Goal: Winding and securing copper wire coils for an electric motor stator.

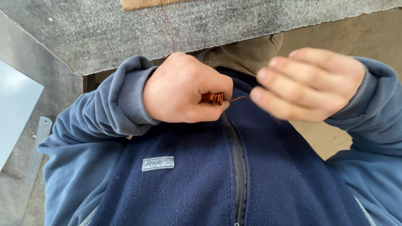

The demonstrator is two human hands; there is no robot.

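Two hands were up in front of my chest, close over the zip of the navy fleece jacket point(188, 184). The left hand point(184, 90) was clenched into a fist around a small bundle of copper wire point(213, 98). Only the end of the bundle showed, poking out between thumb and curled forefinger on the side facing the other hand. The bundle's long axis seemed to run crosswise, left to right, though most of it was buried in the fist.

From that exposed end a short tail of wire point(238, 98) stuck out towards the right hand point(310, 83), reaching almost to its fingertips point(256, 94). The right hand was blurred, its fingers stretched out and held loosely together, pointing at the bundle. I could not tell whether they pinched the tail or merely came near it. So the wire lay in the left hand, with the right just beside it.

One thin red-brown strand point(168, 29) ran from the top of the left fist up over the grey work surface point(234, 21) towards a piece of cardboard point(142, 3) at the top edge. A steel ruler point(35, 161) and a pale sheet point(14, 109) lay well off to the left.
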